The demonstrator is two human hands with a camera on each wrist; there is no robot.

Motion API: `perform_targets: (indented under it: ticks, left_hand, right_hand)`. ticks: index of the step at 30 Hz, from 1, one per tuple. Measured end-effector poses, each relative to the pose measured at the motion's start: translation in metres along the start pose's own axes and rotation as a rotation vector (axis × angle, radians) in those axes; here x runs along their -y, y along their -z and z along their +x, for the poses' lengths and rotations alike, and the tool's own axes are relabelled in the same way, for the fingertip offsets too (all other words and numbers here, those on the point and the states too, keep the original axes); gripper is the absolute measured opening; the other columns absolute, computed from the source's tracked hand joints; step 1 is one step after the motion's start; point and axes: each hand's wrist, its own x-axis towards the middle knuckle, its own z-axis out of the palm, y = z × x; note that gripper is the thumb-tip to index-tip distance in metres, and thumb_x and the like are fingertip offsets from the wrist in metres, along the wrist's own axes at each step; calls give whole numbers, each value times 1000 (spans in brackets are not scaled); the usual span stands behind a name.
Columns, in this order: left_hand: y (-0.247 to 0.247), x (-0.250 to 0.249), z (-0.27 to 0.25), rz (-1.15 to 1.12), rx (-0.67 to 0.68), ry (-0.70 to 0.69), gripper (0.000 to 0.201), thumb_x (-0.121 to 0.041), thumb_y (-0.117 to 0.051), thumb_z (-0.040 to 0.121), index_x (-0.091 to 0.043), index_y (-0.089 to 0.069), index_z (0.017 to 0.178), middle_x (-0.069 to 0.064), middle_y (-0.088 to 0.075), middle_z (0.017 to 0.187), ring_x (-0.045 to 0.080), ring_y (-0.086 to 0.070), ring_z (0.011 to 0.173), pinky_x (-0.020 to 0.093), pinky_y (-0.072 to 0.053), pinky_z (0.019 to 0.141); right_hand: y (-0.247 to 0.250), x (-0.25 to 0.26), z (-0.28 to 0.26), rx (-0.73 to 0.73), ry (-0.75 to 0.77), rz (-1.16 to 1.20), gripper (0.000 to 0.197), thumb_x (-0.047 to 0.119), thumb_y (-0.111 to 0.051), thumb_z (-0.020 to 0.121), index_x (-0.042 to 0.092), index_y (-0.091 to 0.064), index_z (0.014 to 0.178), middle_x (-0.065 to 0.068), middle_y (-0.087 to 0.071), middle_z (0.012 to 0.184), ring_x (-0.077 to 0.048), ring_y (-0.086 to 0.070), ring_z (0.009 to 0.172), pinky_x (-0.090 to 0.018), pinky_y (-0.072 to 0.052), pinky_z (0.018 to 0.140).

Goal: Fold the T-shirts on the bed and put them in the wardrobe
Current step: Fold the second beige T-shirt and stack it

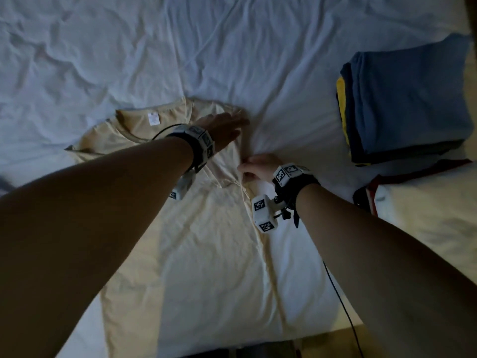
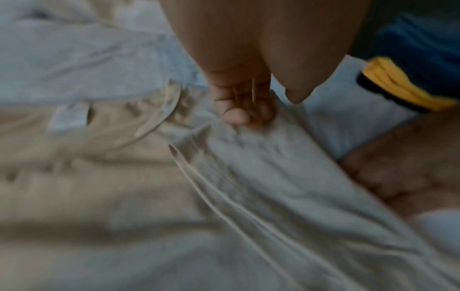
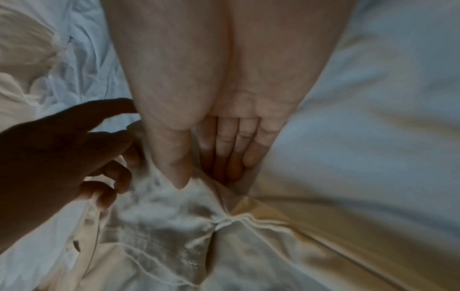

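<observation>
From above, my left hand lies flat, fingers straight, on the beige T-shirt spread on the bed. At my left wrist, fingertips press its folded sleeve. At my right wrist, my right hand pinches the sleeve edge.

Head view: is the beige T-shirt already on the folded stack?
No, the beige T-shirt lies spread on the white sheet, apart from the folded stack at the right.

Dim room. A wrinkled white sheet covers the bed, bluish in the low light. A strip of pale floor shows at the bottom edge.
</observation>
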Motion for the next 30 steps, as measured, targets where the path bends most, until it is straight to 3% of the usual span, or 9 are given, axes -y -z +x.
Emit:
perform_targets:
  ticks: [2, 5, 9, 15, 19, 21, 23, 27, 30]
  left_hand:
    - [0, 4, 8, 21, -16, -15, 35, -42, -33, 102, -41, -46, 134, 8, -52, 135, 37, -54, 114, 46, -43, 97]
    - [-1, 3, 16, -73, -125, -31, 27, -39, -41, 98, -27, -58, 114, 8, -63, 112, 33, -62, 95, 42, -49, 82]
    - [-2, 1, 19, -279, -217, 135, 19, -41, -58, 80, -23, -52, 84, 7, -61, 86, 28, -59, 78, 39, -51, 68]
    - [-1, 7, 2, -892, -398, 483, 27, -15, -67, 80, -19, -44, 94, 8, -57, 76, 22, -54, 63, 30, -44, 50]
    - [13, 32, -22, -1150, -289, 576, 17, -18, -63, 90, -19, -49, 80, 5, -61, 86, 19, -62, 76, 31, -56, 71]
    - [17, 45, -36, -1325, -248, 630, 19, -8, -58, 93, -16, -53, 77, 8, -58, 84, 14, -55, 64, 26, -52, 59]
    - [21, 57, -50, -1454, -298, 688, 11, -1, -57, 92, -11, -59, 97, 12, -60, 82, 17, -56, 62, 26, -50, 52]
    - [22, 84, -67, -1445, -351, 747, 20, -1, -52, 94, -13, -58, 109, 14, -57, 75, 26, -57, 67, 35, -52, 64]
    - [14, 101, -74, -1315, -383, 822, 17, -13, -64, 87, -16, -62, 104, 18, -68, 87, 31, -67, 80, 45, -58, 81]
  right_hand:
    - [-2, 2, 1, 33, -13, -52, 12, 22, -78, 80, 13, -70, 78, -4, -75, 81, -19, -74, 81, -30, -58, 83]
    - [-4, 4, 1, 33, -18, -91, 14, 26, -80, 77, 15, -72, 82, -2, -75, 80, -16, -73, 78, -27, -58, 79]
    - [-7, 7, -1, -7, -9, -212, 14, 30, -78, 77, 19, -69, 77, -3, -74, 85, -22, -71, 88, -33, -57, 87]
    - [-26, 23, -21, -139, 69, -492, 15, 28, -72, 76, 25, -58, 82, 4, -66, 83, -14, -63, 77, -25, -46, 59]
    - [-47, 43, -31, -152, 102, -547, 12, 32, -67, 75, 28, -55, 75, 4, -66, 77, -18, -66, 73, -32, -56, 66]
    - [-64, 53, -35, -142, 124, -551, 15, 30, -67, 76, 28, -53, 72, 3, -66, 74, -20, -67, 72, -36, -58, 70]
    - [-81, 61, -37, -136, 155, -597, 20, 29, -67, 78, 28, -50, 69, 5, -61, 73, -19, -64, 74, -32, -53, 67]
    - [-112, 69, -33, -148, 186, -661, 22, 24, -64, 83, 26, -46, 69, 8, -53, 74, -14, -54, 71, -24, -37, 58]
    - [-132, 71, -29, -159, 176, -685, 16, 21, -62, 85, 24, -50, 75, 5, -56, 79, -14, -55, 72, -25, -40, 60]
